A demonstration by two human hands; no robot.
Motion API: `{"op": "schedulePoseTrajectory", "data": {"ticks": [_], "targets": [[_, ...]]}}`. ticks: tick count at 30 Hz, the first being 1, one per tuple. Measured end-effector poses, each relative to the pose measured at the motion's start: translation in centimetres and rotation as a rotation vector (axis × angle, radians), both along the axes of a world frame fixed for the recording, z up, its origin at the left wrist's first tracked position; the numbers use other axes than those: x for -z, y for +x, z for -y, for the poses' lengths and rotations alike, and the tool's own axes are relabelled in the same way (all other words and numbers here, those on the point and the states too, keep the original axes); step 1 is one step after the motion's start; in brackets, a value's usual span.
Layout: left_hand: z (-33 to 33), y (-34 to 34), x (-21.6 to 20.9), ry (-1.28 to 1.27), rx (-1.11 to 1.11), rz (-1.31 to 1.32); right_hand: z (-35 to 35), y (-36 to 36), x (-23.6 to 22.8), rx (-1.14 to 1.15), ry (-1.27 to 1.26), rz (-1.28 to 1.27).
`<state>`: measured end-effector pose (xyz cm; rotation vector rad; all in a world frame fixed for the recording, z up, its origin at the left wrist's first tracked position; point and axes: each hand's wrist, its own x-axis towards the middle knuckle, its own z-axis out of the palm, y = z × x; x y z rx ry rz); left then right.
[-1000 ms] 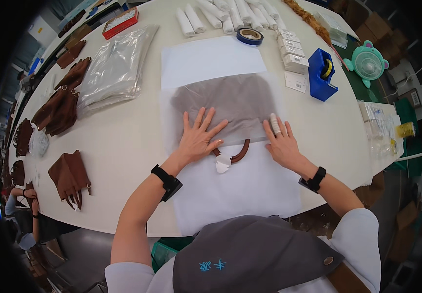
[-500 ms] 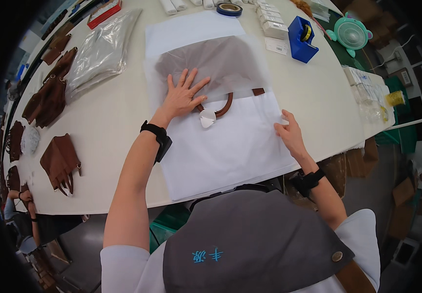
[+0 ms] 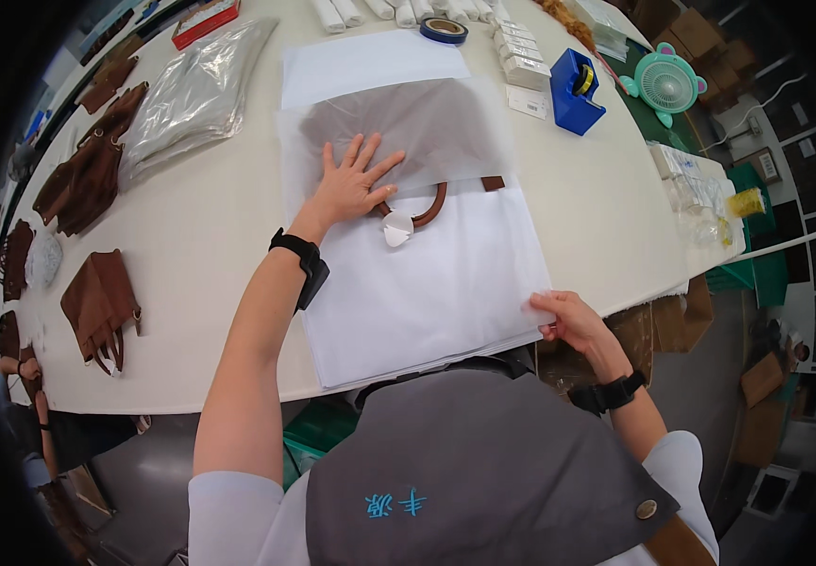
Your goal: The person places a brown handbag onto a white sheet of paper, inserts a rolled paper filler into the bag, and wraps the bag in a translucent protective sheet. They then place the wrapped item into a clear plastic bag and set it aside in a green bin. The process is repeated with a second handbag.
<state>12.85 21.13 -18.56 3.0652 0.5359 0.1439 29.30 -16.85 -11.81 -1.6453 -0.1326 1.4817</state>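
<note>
My left hand (image 3: 349,186) lies flat with its fingers spread on a bag wrapped in thin paper (image 3: 436,127). The bag shows grey-brown through the translucent wrap, and the rest of it is hidden. Its brown curved handle (image 3: 438,201) sticks out toward me, with a white paper piece (image 3: 396,229) at the handle's left part. A small brown tab (image 3: 492,183) shows to the right. Under the bag lie large white paper sheets (image 3: 417,311). At their near right corner, my right hand (image 3: 573,319) pinches the sheet edge between thumb and fingers.
Clear plastic bags (image 3: 195,104) and several brown leather bags (image 3: 101,307) lie to the left. Beyond the paper are blue tape (image 3: 444,30), small white boxes (image 3: 524,66), and a blue tape dispenser (image 3: 575,94). A green fan (image 3: 664,83) stands far right. Another person's hand (image 3: 29,369) is at the left.
My right hand has moved nearer to me along the paper's right edge and has closed on the near corner. My left hand has stayed flat on the wrapped bag.
</note>
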Motion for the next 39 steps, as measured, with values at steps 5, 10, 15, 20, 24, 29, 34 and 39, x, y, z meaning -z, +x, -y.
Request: {"op": "schedulePoseTrajectory", "data": {"ticks": [5, 10, 15, 20, 24, 29, 34, 39], "targets": [[-0.1, -0.1, -0.5, -0.029, -0.002, -0.026, -7.1, 0.3, -5.3, 0.065, 0.786, -0.476], [-0.1, -0.2, -0.7, -0.059, 0.005, -0.004, -20.1, 2.9, -8.6, -0.196, 0.854, 0.833], [-0.1, -0.2, -0.9, -0.072, 0.027, 0.029, -27.7, 6.1, -6.0, -0.784, 0.619, 1.492], [-0.2, -0.6, -2.2, -0.027, 0.074, 0.043, -31.3, 7.7, -2.3, -0.845, 0.456, 1.450], [-0.6, -1.3, -1.1, 0.220, 0.119, 0.135, -31.9, 8.2, 2.7, -0.631, 0.560, 1.688], [-2.9, -3.9, 3.8, -1.508, -0.177, 0.540, -32.3, 7.2, 5.6, -0.501, 0.607, 1.848], [-0.7, -11.4, -0.7, -1.862, -0.188, 0.812, -32.2, 7.6, 6.6, -0.424, 0.593, 1.871], [4.4, -11.9, -3.8, -1.143, -0.409, 0.438, -32.5, 7.6, 6.8, -0.414, 0.606, 1.835]]}}
